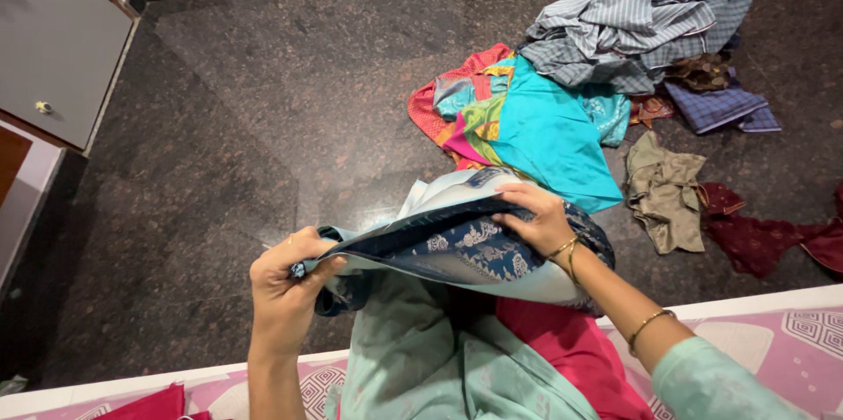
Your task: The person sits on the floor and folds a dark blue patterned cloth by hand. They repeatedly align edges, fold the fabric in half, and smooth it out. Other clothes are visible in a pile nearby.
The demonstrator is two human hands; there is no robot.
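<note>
From the head camera I look straight down at both hands holding one folded cloth, a navy blue fabric (465, 249) with a pale patterned print and a light blue-white underside, stretched between them at the centre of the view. My left hand (283, 284), at about 8 o'clock, is clenched on the cloth's left corner, fingers curled tight around it. My right hand (537, 218), at about 3 o'clock from the cloth's middle, grips its upper edge, thumb beneath and fingers over the top; gold bangles sit on that wrist. The cloth hangs just above my lap, over pale green clothing (439, 367) and a pink garment (571, 345). At 6 o'clock runs a pink patterned bed edge (790, 341). On the dark granite floor (219, 165), at 1 o'clock, lies a heap of clothes: a turquoise piece (544, 130), striped grey shirts (623, 29), an olive garment (663, 192), and maroon cloth (755, 236).
</note>
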